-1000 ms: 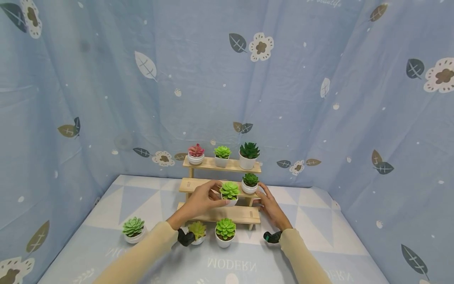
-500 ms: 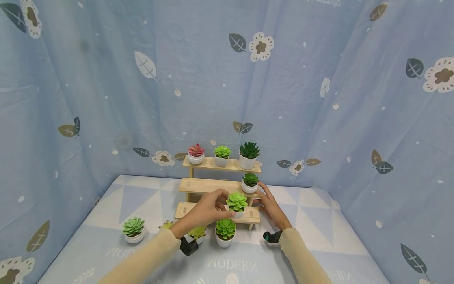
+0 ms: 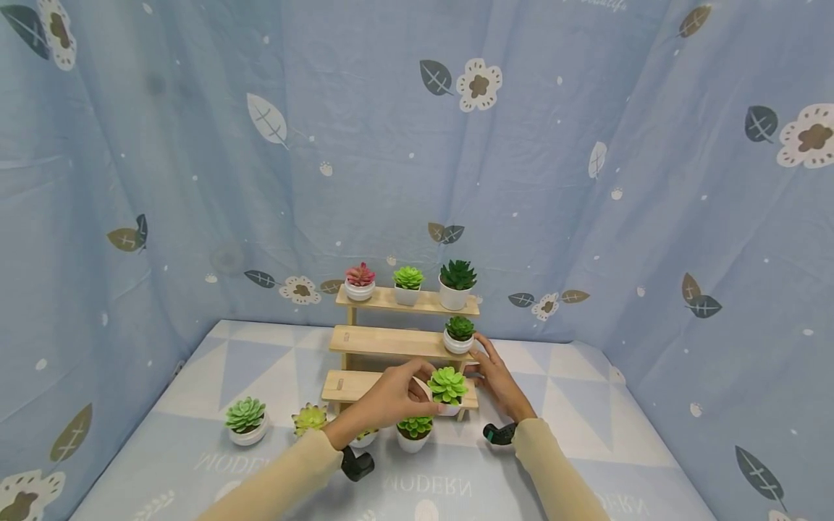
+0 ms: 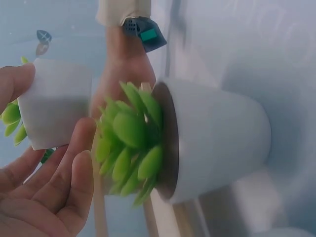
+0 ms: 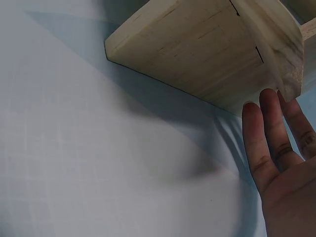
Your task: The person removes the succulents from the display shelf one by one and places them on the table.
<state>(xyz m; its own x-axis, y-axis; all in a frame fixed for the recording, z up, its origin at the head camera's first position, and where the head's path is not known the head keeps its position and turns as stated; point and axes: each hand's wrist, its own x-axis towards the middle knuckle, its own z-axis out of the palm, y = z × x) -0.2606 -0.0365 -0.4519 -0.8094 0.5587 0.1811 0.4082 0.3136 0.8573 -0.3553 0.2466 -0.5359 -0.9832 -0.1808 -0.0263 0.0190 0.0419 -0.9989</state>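
My left hand (image 3: 396, 394) pinches a bright green potted succulent (image 3: 447, 387) by its white pot (image 4: 59, 103), over the right end of the lowest step of a three-step wooden stand (image 3: 384, 340). I cannot tell whether the pot touches the step. My right hand (image 3: 496, 378) is at the right end of the middle step, beside a dark green succulent (image 3: 460, 330) in a ribbed white pot. In the right wrist view its straight fingers (image 5: 269, 118) touch the stand's wooden edge (image 5: 291, 64).
Red (image 3: 360, 276), light green (image 3: 408, 278) and dark green (image 3: 458, 276) succulents line the top step. In front of the stand, a green succulent (image 3: 413, 434) and yellowish ones (image 3: 309, 418) are partly behind the left arm. A pale green succulent (image 3: 245, 416) stands further left.
My left hand has carried the bright green succulent down and to the right, from before the middle step to the lowest step's right end. My right hand has stayed put.
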